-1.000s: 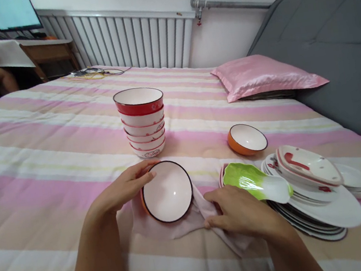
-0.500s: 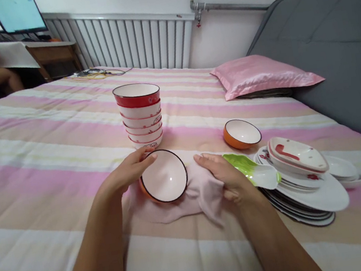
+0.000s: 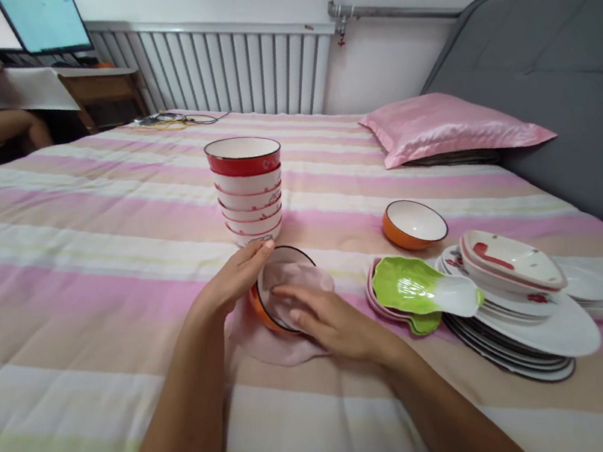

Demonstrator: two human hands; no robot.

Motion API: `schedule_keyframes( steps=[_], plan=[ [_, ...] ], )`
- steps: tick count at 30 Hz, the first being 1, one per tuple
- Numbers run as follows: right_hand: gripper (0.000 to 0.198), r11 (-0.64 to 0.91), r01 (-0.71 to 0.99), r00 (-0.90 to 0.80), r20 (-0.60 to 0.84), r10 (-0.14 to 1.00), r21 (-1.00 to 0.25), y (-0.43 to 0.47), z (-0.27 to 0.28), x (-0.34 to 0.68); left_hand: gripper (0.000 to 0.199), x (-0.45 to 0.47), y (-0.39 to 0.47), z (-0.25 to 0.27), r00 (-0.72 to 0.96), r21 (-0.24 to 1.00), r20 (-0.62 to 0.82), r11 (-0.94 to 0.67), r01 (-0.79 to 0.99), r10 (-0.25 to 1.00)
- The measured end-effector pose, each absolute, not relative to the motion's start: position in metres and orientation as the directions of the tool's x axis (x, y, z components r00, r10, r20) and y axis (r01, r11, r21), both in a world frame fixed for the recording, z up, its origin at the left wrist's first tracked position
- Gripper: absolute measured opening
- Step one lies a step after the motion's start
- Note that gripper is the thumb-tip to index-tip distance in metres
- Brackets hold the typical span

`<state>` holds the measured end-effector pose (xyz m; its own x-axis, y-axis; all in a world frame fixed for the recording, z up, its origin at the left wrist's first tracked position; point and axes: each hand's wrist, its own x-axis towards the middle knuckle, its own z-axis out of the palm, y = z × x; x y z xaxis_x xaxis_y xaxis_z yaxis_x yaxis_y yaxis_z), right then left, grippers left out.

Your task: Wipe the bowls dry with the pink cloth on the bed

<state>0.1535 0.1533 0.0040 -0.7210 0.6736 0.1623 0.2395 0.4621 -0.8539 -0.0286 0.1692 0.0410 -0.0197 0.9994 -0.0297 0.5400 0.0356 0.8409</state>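
Observation:
A bowl (image 3: 266,313) with an orange outside, white inside and dark rim lies tilted towards me on the bed. My left hand (image 3: 238,277) grips its left side, thumb at the rim. Over the bowl's inside and right rim is a pale pink cloth (image 3: 306,278), part of which also spreads beneath the bowl. My right hand (image 3: 332,319) presses the cloth into the bowl, fingers bent inward. Just behind stands a tall stack of red and white bowls (image 3: 250,196). A second orange bowl (image 3: 415,226) sits upright to the right.
Right of my hands lie green leaf-shaped dishes (image 3: 409,285) and a pile of white plates (image 3: 563,327) topped by squarish bowls (image 3: 513,255). A pink pillow (image 3: 450,124) rests by the grey headboard (image 3: 557,82). Cables (image 3: 177,118) lie far back; a person sits at a desk (image 3: 99,86).
My right hand has moved left from beside the bowl and brought the cloth into it. The leaf-shaped dishes now show more fully. The view has shifted slightly left.

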Motion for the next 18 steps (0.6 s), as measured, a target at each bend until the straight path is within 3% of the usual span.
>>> schedule_keyframes(
  steps=[4, 10, 14, 18],
  plan=[
    [0.050, 0.641, 0.344, -0.842, 0.077, 0.534, -0.687, 0.139, 0.006, 0.149, 0.049, -0.027, 0.172, 0.036, 0.057, 0.879, -0.028, -0.003, 0.476, 0.998],
    [0.062, 0.701, 0.509, -0.789, 0.054, 0.612, -0.499, 0.143, -0.014, 0.152, 0.050, -0.024, 0.173, 0.028, 0.083, 0.893, 0.005, -0.042, 0.447, 0.997],
    [0.052, 0.697, 0.572, -0.750, 0.068, 0.658, -0.432, 0.148, -0.018, 0.151, 0.045, -0.021, 0.175, 0.027, 0.072, 0.923, 0.077, -0.098, 0.371, 0.994],
    [0.034, 0.703, 0.572, -0.729, 0.131, 0.672, -0.423, 0.147, -0.017, 0.149, 0.040, -0.021, 0.174, 0.010, -0.126, 0.994, 0.098, -0.091, 0.057, 0.987]
  ],
)
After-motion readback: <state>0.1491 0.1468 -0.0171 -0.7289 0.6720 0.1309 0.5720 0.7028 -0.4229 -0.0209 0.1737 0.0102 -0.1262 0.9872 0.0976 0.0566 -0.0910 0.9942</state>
